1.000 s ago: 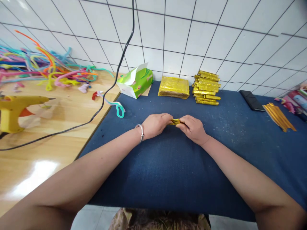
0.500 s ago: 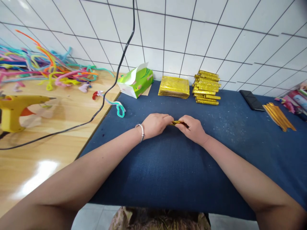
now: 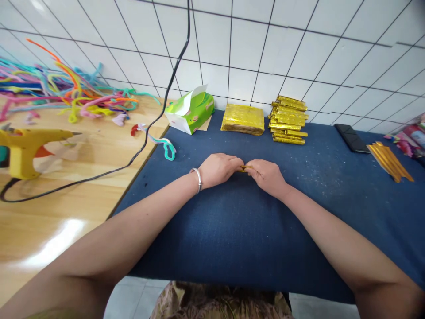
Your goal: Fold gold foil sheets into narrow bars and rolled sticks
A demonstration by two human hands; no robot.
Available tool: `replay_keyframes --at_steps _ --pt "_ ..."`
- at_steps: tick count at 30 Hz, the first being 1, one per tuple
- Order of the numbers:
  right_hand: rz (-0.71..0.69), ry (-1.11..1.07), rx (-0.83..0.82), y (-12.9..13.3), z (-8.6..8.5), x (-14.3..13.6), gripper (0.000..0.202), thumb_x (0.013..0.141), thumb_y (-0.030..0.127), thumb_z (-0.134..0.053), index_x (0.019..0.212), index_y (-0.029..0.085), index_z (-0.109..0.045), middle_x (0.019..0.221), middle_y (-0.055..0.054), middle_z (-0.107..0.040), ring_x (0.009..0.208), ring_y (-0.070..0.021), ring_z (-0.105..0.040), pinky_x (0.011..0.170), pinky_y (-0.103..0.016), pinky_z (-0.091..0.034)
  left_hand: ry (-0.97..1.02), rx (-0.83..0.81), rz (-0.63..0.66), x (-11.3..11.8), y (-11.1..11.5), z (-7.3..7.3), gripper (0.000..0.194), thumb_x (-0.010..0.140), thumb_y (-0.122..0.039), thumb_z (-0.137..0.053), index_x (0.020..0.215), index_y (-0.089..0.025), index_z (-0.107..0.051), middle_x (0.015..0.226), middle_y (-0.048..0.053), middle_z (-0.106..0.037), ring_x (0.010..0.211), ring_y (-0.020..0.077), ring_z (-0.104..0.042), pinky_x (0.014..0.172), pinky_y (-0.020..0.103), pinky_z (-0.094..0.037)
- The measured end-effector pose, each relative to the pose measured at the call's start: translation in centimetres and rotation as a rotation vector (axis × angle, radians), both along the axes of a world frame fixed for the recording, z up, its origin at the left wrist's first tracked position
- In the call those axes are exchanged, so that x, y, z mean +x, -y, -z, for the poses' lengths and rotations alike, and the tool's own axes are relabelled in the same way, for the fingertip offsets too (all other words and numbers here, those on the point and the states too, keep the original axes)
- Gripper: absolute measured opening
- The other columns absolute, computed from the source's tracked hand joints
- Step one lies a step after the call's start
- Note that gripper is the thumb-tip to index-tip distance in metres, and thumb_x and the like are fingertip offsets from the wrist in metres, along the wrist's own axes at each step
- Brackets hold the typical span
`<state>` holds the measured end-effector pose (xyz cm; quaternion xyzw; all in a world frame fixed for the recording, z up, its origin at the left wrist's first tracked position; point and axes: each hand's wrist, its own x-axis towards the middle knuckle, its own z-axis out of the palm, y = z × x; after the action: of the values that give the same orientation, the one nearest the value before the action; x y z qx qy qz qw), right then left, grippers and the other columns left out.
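Observation:
Between my two hands is a small piece of gold foil paper, mostly covered by my fingers. My left hand, with a silver bangle at the wrist, is closed on its left end. The right end is pinched by my right hand. Both hands are just above or on the dark blue cloth; I cannot tell which. Beyond them lies a flat stack of gold foil sheets. To its right is a pile of rolled gold foil tubes.
A green tissue box stands by the tiled wall. On the wooden table at left are a yellow glue gun, a black cord and colourful pipe cleaners. At right lie a black phone and gold strips.
The view has shifted slightly. My hands have come a little closer together over the gold foil paper, and less of my right fingers' gap shows. Both still hold it.

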<state>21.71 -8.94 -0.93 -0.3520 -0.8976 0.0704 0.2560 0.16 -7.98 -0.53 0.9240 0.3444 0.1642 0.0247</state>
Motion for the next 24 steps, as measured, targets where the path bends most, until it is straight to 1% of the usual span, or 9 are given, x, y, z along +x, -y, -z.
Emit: replay_keyframes --at_steps 3,7,10,13,15,17,20,24 --pt "0.039 -0.026 0.019 -0.1 -0.1 0.4 0.034 0.098 0.038 -0.034 0.091 0.020 -0.062 0.078 -0.002 -0.066 0.077 -0.0145 -0.061 0.074 -0.026 -0.043 0.065 -0.089 -0.041 -0.6 -0.4 -0.1 0.023 0.096 -0.032 -0.041 0.099 -0.020 -0.060 0.089 0.002 -0.066 0.080 0.0139 -0.062 0.071 0.023 -0.042" --pt "0.103 -0.109 -0.025 -0.4 -0.2 0.9 0.030 0.097 0.040 -0.040 0.090 0.021 -0.062 0.073 0.000 -0.065 0.070 -0.0131 -0.061 0.069 -0.024 -0.042 0.235 -0.223 -0.078 -2.0 -1.2 -0.1 0.018 0.092 -0.032 -0.048 0.092 -0.020 -0.062 0.082 0.000 -0.065 0.073 0.0115 -0.059 0.067 0.022 -0.041" --pt "0.116 -0.155 -0.046 -0.4 -0.2 1.1 0.029 0.096 0.040 -0.042 0.088 0.021 -0.063 0.072 0.001 -0.065 0.069 -0.0126 -0.061 0.067 -0.024 -0.042 0.421 -0.375 -0.092 -2.4 -1.7 0.1 0.013 0.087 -0.029 -0.054 0.085 -0.019 -0.062 0.072 -0.002 -0.062 0.066 0.0095 -0.056 0.064 0.022 -0.042" --pt "0.136 -0.192 -0.059 -0.4 -0.1 1.3 0.027 0.095 0.038 -0.044 0.087 0.021 -0.063 0.072 0.001 -0.066 0.069 -0.0123 -0.062 0.067 -0.023 -0.043 0.655 -0.548 -0.110 -2.3 -1.9 0.3 0.010 0.081 -0.027 -0.061 0.081 -0.017 -0.059 0.069 -0.002 -0.061 0.062 0.0086 -0.054 0.061 0.022 -0.043" --pt "0.150 -0.222 -0.069 -0.4 0.0 1.4 0.025 0.094 0.038 -0.046 0.089 0.021 -0.064 0.073 0.001 -0.067 0.069 -0.0122 -0.063 0.067 -0.023 -0.044 0.807 -0.651 -0.131 -2.1 -1.9 0.4 0.015 0.076 -0.026 -0.066 0.081 -0.016 -0.056 0.069 -0.001 -0.060 0.060 0.0083 -0.054 0.059 0.022 -0.043" --pt "0.163 -0.259 -0.081 -0.5 0.0 1.5 0.024 0.094 0.037 -0.047 0.089 0.021 -0.064 0.074 0.001 -0.067 0.069 -0.0121 -0.063 0.067 -0.023 -0.044 0.911 -0.724 -0.153 -2.0 -1.8 0.4 0.021 0.072 -0.025 -0.069 0.082 -0.016 -0.054 0.069 -0.001 -0.060 0.060 0.0082 -0.055 0.057 0.022 -0.044" --pt "0.172 -0.292 -0.111 -0.5 0.0 1.4 0.024 0.093 0.038 -0.048 0.089 0.021 -0.065 0.074 0.001 -0.067 0.068 -0.0120 -0.064 0.066 -0.023 -0.045 0.965 -0.757 -0.168 -1.8 -1.6 0.3 0.023 0.071 -0.025 -0.070 0.083 -0.016 -0.052 0.070 0.000 -0.061 0.061 0.0084 -0.057 0.058 0.023 -0.046" --pt "0.183 -0.320 -0.148 -0.3 0.0 1.3 0.025 0.093 0.040 -0.048 0.091 0.022 -0.065 0.075 0.000 -0.068 0.067 -0.0122 -0.064 0.066 -0.024 -0.047 0.973 -0.684 -0.194 -1.7 -1.7 0.1 0.020 0.073 -0.023 -0.069 0.082 -0.016 -0.053 0.067 0.000 -0.062 0.058 0.0075 -0.056 0.056 0.022 -0.046"
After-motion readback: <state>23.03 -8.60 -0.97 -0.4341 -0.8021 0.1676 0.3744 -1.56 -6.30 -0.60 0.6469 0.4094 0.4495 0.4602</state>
